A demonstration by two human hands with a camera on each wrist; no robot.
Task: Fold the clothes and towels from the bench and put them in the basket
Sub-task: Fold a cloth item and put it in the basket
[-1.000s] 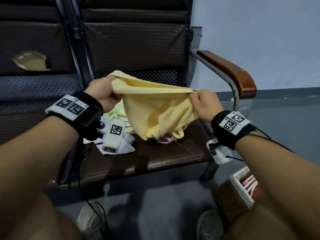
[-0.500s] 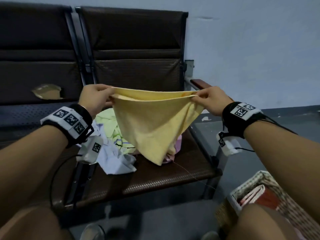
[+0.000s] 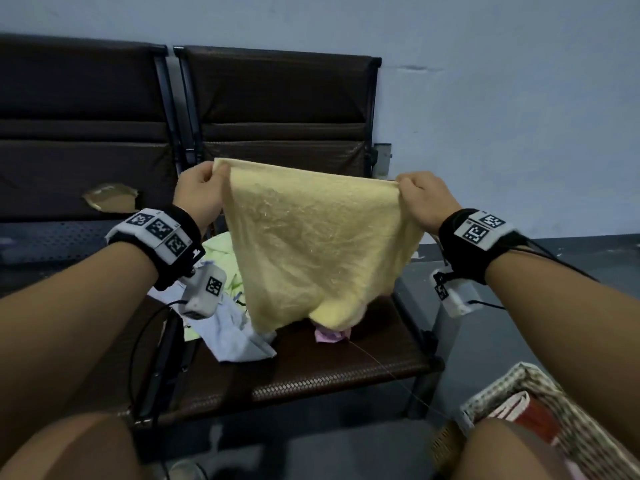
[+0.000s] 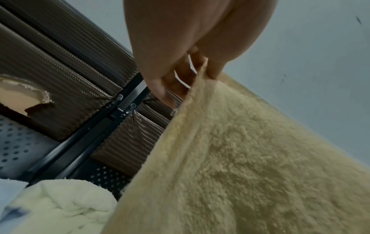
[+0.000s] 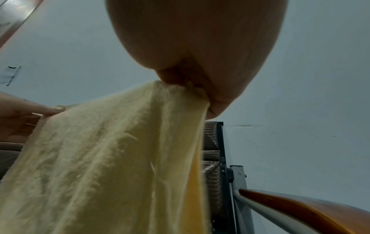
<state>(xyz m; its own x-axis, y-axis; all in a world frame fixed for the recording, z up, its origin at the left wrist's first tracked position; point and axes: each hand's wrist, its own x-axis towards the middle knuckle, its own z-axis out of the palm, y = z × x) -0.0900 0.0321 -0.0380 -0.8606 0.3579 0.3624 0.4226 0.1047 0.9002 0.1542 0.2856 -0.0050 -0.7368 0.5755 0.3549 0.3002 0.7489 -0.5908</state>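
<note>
A yellow towel (image 3: 311, 237) hangs stretched between both hands above the brown bench seat (image 3: 346, 372). My left hand (image 3: 201, 192) pinches its upper left corner (image 4: 202, 74). My right hand (image 3: 422, 199) pinches the upper right corner (image 5: 180, 88). The towel's lower end bunches on the seat. Under and beside it lie other clothes: a pale green piece (image 3: 218, 247), a light blue-white garment (image 3: 235, 337) and a pink piece (image 3: 329, 336). The woven basket (image 3: 512, 379) stands on the floor at lower right, with a red and white item (image 3: 523, 410) inside.
The bench has dark padded backrests (image 3: 277, 109); the left one has a torn hole (image 3: 107, 200). A wooden armrest (image 5: 310, 210) runs along the bench's right end. A grey wall is behind and grey floor (image 3: 571, 271) to the right. My knees fill the lower corners.
Both hands have risen and moved apart, pulling the towel's top edge straight and lifting most of it off the pile.
</note>
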